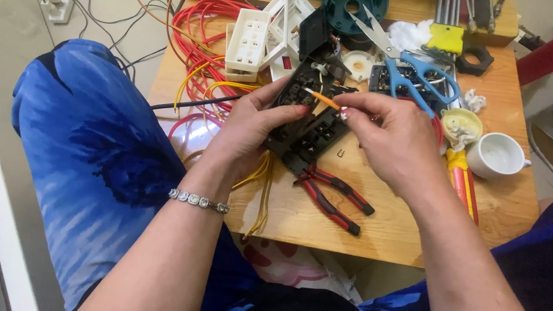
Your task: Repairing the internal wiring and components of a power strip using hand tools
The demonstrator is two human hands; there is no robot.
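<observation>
**Orange wire pinched over a black socket block**

While the left hand (pixel 252 128) grips the black socket block (pixel 309 121) from its near side, the fingers (pixel 287 112) of that hand are clamped on the block's edge, thumb on top, holding it tilted just above the worktop (pixel 394 226). The right hand (pixel 394 138) meets it from the other side — its thumb and forefinger are pressed together on one end of a short orange wire (pixel 322 98), which runs from those fingertips leftward across the block's upper face. The wire's free end lies just beyond the left thumb.

Below the block, just under both sets of fingers, red-and-black pliers (pixel 335 196) lie flat. Beyond the right-hand fingers sit blue-handled scissors (pixel 413 70); to that hand's outer side stand a white cup (pixel 499 155) and a yellow-and-red screwdriver (pixel 464 185). Past the left fingers — a white socket cover (pixel 248 41) and a tangle of red and yellow wires (pixel 200 33).
</observation>
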